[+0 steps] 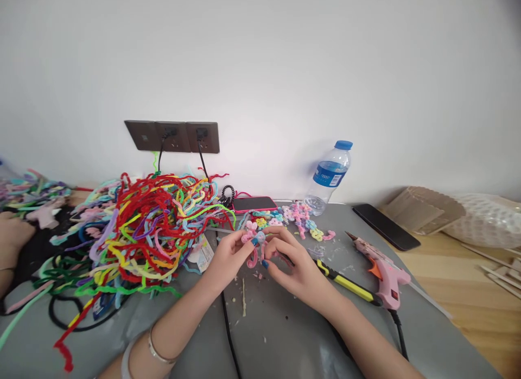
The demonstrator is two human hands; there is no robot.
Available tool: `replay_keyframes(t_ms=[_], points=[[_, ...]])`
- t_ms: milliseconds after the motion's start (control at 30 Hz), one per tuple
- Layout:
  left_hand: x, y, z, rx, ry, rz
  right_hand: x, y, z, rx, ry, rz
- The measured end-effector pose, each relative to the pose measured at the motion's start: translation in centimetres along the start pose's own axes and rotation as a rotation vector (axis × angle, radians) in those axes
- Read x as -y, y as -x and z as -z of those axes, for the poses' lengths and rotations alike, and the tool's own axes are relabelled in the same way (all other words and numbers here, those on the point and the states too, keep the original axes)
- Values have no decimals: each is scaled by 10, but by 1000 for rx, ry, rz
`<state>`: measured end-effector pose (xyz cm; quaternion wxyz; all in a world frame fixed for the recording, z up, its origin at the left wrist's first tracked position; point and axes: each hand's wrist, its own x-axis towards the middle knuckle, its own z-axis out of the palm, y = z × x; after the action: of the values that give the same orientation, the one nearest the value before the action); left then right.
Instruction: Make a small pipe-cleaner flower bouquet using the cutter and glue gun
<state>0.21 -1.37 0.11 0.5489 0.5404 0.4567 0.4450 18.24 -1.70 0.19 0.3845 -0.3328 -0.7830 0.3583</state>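
My left hand [230,258] pinches a small pink and pale blue pipe-cleaner flower piece [251,255] between thumb and fingers. A curled pink end hangs below it. My right hand [295,262] is closed on the other side of this piece, its thumb and fingertips at the pink strand; the exact contact is partly hidden. Just behind my hands lie several small pipe-cleaner flowers [301,216] in pink, yellow and blue. A pink hot glue gun [386,276] rests at the right, beside a yellow and black pen-shaped tool [350,288] near my right forearm.
A large heap of coloured pipe cleaners [150,232] covers the left side. Behind are a phone with a pink edge [255,204] and a tilted bottle [329,178] against the wall. A black phone [386,227] lies right. Another person's hand [14,240] shows far left.
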Motion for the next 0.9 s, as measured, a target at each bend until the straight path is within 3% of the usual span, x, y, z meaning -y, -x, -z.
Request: replay_keyframes(t_ms=[200,367,533,600,767,833,900], points=[[1,-2,4,-127,27,-46,-4,4,-3,64,-20,-125],[7,-4,10,-257,107,-114,-10,2,4,225,1,-190],[-2,-2,10,-130,67,-81,-21,-2,20,209,-48,-290],[-5,0,8,-20,37,-65,-25,-4,29,94,-69,-299],[-7,7,1,300,-23,29,-29,-6,46,-371,-124,-169],[-7,9,-2,332,-46,40,-29,-7,49,-539,-175,-116],[-7,9,-2,290,-16,17,-28,-8,51,-723,-220,-89]])
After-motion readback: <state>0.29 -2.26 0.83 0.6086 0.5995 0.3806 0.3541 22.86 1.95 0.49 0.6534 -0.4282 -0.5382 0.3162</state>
